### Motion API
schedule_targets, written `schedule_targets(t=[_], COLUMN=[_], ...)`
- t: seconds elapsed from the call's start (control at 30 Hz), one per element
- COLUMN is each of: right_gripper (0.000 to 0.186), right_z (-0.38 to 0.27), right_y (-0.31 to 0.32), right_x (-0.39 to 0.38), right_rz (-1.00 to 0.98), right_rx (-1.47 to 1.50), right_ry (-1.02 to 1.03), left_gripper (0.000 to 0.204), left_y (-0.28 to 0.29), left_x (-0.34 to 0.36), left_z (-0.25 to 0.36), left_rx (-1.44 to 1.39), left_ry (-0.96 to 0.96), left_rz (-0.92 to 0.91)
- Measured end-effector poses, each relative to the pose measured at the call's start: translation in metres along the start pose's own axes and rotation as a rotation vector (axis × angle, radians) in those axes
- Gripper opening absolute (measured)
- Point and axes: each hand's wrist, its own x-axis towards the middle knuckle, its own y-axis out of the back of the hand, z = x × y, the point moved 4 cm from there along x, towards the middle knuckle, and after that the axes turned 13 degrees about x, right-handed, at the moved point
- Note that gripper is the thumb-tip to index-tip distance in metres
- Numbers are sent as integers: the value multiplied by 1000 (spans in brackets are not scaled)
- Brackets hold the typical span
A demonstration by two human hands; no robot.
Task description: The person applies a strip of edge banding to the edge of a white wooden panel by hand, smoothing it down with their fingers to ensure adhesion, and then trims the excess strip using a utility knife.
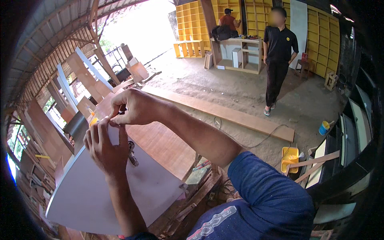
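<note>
In front of me, both hands meet over a white sheet panel (pixel 96 196). My left hand (pixel 103 148) is closed around a small, flat white piece (pixel 114 135), which shows between thumb and fingers. Bent down from above, my right hand (pixel 138 107) pinches at the top edge of that piece, its thumb and fingertips close to the left fingers. A dark bit shows inside the right hand's curl; I cannot tell what it is. Beside my left wrist, a small metal tool (pixel 133 154) lies on the panel, partly hidden by the hand.
A brown wood-faced board (pixel 160 146) adjoins the panel. Beyond it, a long plank (pixel 224 114) lies on the floor near a cable. A person in dark clothes (pixel 278 52) stands ahead; another (pixel 229 22) is at the back by yellow shelving. A yellow tray (pixel 289 156) sits at right.
</note>
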Motion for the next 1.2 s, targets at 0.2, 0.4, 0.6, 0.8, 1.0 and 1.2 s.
schedule_targets(t=[0.2,0.4,0.6,0.8,1.0,1.2], right_gripper=[19,23,26,22,16,23], right_z=[1,2,7,8,6,10], right_y=[-3,-3,-4,-5,-6,-10], right_x=[2,3,0,0,3,3], right_rz=[1,-22,-13,-5,1,19], right_rx=[-55,-54,-37,-31,-16,116], right_ry=[-10,-16,-15,-23,39,3], left_gripper=[41,39,36,35,31,30], left_y=[6,11,19,32,54,79], left_x=[-5,-1,-4,-10,-27,-55], left_z=[-7,-26,-39,-63,-109,-155], left_rx=[42,-18,-41,1,119,210], left_ry=[-65,-80,-106,-104,-72,-81], left_rz=[7,-96,-104,-98,-94,-99])
